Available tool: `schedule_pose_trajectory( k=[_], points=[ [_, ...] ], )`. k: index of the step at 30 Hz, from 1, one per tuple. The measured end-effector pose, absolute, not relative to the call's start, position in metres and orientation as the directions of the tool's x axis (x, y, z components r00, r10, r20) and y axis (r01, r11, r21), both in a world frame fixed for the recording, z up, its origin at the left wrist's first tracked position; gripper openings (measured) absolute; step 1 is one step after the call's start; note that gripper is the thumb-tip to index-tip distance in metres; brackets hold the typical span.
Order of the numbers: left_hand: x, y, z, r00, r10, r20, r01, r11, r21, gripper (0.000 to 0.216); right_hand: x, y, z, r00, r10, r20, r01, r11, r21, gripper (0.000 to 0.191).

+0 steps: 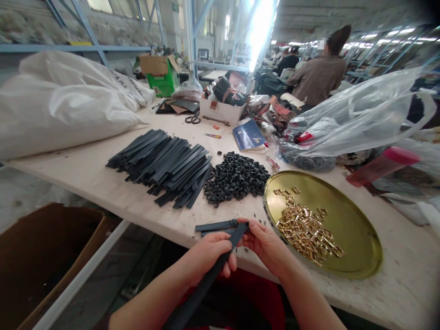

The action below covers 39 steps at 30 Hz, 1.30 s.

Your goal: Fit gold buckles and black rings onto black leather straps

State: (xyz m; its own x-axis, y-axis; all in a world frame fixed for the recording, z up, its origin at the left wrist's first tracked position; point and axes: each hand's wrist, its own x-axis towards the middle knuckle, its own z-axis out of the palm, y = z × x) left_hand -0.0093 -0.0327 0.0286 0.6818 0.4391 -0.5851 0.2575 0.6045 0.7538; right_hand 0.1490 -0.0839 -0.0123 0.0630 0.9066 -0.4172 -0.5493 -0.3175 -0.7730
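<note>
A long dark strap (220, 262) slants up from my lap, its upper end just above the table's front edge. My left hand (216, 252) is closed around it, thumb on top. At its tip, my right hand (257, 236) pinches the strap's end; a small dark piece shows at the fingertips, too hidden to name. Behind my hands lie a couple of finished-looking straps (215, 226), one with a loop around it. Farther back are a heap of small black loops (237, 176) and a pile of flat dark straps (161, 165). Gold buckles (309, 231) lie on a round gold tray (357, 238) at right.
A large white sack (68, 101) lies at the left back. Scissors (192, 119), a blue notebook (249, 135), a white box (220, 112), plastic bags (350, 119) and a pink-capped bottle (381, 167) stand around. An open carton (51, 256) is below left. A person (319, 75) sits beyond.
</note>
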Motion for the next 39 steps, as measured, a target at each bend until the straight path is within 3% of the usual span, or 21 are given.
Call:
schedule_pose_trajectory(
  k=[4, 8, 14, 18, 21, 24, 26, 30, 33, 35, 37, 39],
  points=[
    [-0.009, -0.032, 0.024, 0.685, 0.397, -0.611, 0.253, 0.657, 0.71, 0.022, 0.148, -0.085, -0.015, 0.104, 0.916, -0.388, -0.412, -0.316, -0.855, 0.035],
    [-0.008, -0.033, 0.016, 0.682, 0.4, -0.612, 0.316, 0.594, 0.74, 0.02, 0.149, -0.083, -0.021, 0.174, 0.905, -0.387, -0.317, -0.321, -0.893, 0.033],
    [-0.011, -0.024, 0.01, 0.698, 0.529, -0.482, 0.504, 0.115, 0.856, 0.028, 0.152, -0.082, -0.019, 0.229, 0.923, -0.31, -0.123, -0.288, -0.95, 0.027],
    [-0.015, -0.019, 0.02, 0.733, 0.589, -0.34, 0.571, -0.262, 0.778, 0.029, 0.15, -0.086, -0.015, 0.218, 0.935, -0.281, -0.07, -0.272, -0.96, 0.022],
    [-0.014, -0.02, 0.027, 0.753, 0.58, -0.311, 0.59, -0.387, 0.709, 0.03, 0.145, -0.089, -0.013, 0.179, 0.938, -0.298, -0.069, -0.29, -0.955, 0.016],
    [-0.012, -0.026, 0.029, 0.755, 0.578, -0.31, 0.573, -0.35, 0.741, 0.028, 0.143, -0.092, -0.009, 0.145, 0.942, -0.301, -0.043, -0.298, -0.954, 0.014],
    [-0.011, -0.032, 0.027, 0.749, 0.552, -0.367, 0.545, -0.2, 0.814, 0.027, 0.142, -0.093, -0.007, 0.181, 0.94, -0.289, -0.057, -0.283, -0.957, 0.016],
    [-0.012, -0.042, 0.015, 0.758, 0.477, -0.445, 0.427, 0.154, 0.891, 0.055, 0.135, -0.097, -0.008, 0.238, 0.941, -0.241, -0.168, -0.205, -0.964, 0.021],
    [-0.011, -0.042, 0.008, 0.738, 0.558, -0.379, 0.297, 0.235, 0.925, 0.06, 0.135, -0.102, -0.01, 0.183, 0.969, -0.167, -0.147, -0.141, -0.979, 0.023],
    [-0.011, -0.039, 0.006, 0.729, 0.576, -0.37, 0.283, 0.239, 0.929, 0.055, 0.149, -0.103, -0.009, 0.173, 0.978, -0.114, 0.042, -0.123, -0.992, 0.022],
    [-0.01, -0.035, 0.004, 0.703, 0.608, -0.369, 0.298, 0.219, 0.929, 0.043, 0.178, -0.102, -0.006, 0.259, 0.963, -0.071, 0.42, -0.179, -0.89, 0.021],
    [-0.006, -0.031, 0.001, 0.655, 0.661, -0.366, 0.302, 0.215, 0.929, 0.031, 0.213, -0.097, -0.002, 0.418, 0.908, 0.004, 0.801, -0.367, -0.474, 0.02]
  ],
)
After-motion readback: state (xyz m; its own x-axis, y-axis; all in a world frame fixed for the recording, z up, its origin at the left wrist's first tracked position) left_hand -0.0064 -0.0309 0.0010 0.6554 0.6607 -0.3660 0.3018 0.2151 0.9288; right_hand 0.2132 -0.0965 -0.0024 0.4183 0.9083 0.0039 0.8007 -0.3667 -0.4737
